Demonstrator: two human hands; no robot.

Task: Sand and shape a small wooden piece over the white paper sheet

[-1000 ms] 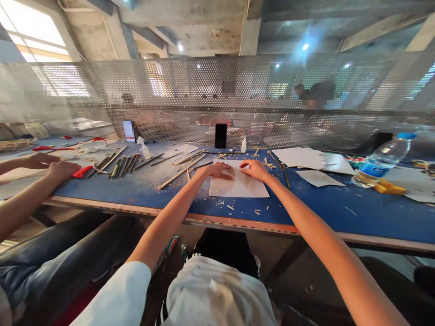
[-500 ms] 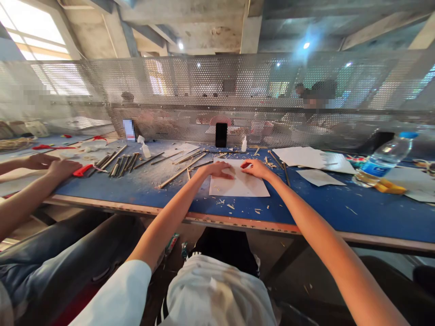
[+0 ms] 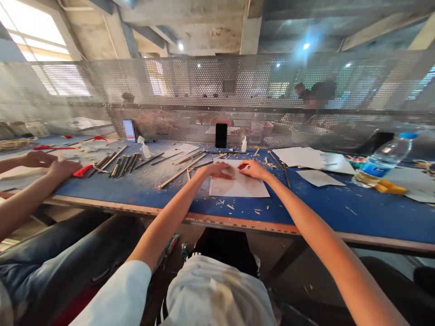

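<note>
A white sheet of paper (image 3: pixel 244 188) lies on the blue tabletop in front of me. My left hand (image 3: pixel 220 170) rests on its upper left part with the fingers spread and nothing in them. Over the upper right part of the sheet is my right hand (image 3: pixel 250 169), thumb and fingertips brought together in a pinch. Whatever may be between those fingertips is too small to make out. Pale wood shavings (image 3: pixel 230 207) are scattered around the paper, and a long wooden stick (image 3: pixel 176 175) lies to its left.
A black phone (image 3: pixel 221 135) and a small white bottle (image 3: pixel 244 144) stand behind the sheet. Paper sheets (image 3: pixel 299 157) and a water bottle (image 3: pixel 384 160) are at the right. Dark sticks (image 3: pixel 124 165) and another person's hands (image 3: pixel 64 169) are at the left.
My right hand has shifted very slightly left, toward my left hand. The left hand and the sheet look nearly the same.
</note>
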